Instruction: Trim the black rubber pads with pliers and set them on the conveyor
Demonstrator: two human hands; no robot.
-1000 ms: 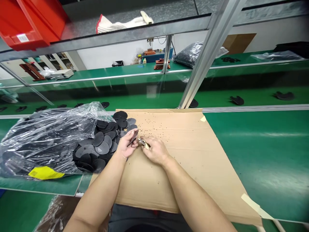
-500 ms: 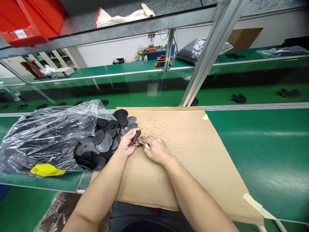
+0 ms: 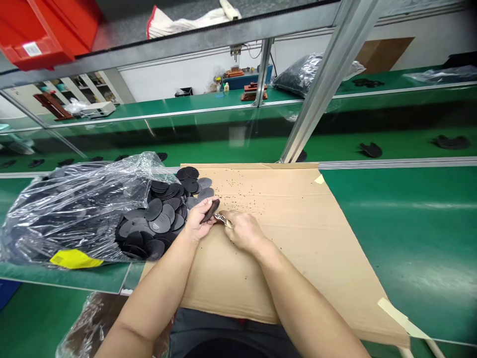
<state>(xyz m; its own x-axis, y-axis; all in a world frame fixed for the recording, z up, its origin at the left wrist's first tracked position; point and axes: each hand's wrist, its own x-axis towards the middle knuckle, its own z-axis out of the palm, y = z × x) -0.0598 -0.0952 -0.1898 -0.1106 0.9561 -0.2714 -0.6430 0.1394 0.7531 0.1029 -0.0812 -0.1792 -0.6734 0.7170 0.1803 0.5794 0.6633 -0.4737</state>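
My left hand (image 3: 197,221) is closed around a dark oval disc (image 3: 210,211), held tilted with its edge turned toward the right. In my right hand (image 3: 244,231) is a pair of small metal nippers (image 3: 221,218) with pale handles. Their jaws meet the lower right edge of the disc; whether they are closed on it is too small to tell. Both hands are above a cardboard sheet (image 3: 305,258). Just left of my left hand lies a pile of similar black oval discs (image 3: 161,223), spilling from a clear plastic bag (image 3: 85,204).
Tiny dark scraps (image 3: 242,191) dot the cardboard. A yellow label (image 3: 76,259) shows on the bag. Behind the table runs a green conveyor (image 3: 238,144) carrying dark curved pieces (image 3: 370,149). A slanted metal post (image 3: 316,94) rises at the back, and a red bin (image 3: 48,37) sits overhead.
The view has shifted very slightly. Both hands keep nearly the same place, with the disc and nippers still together.
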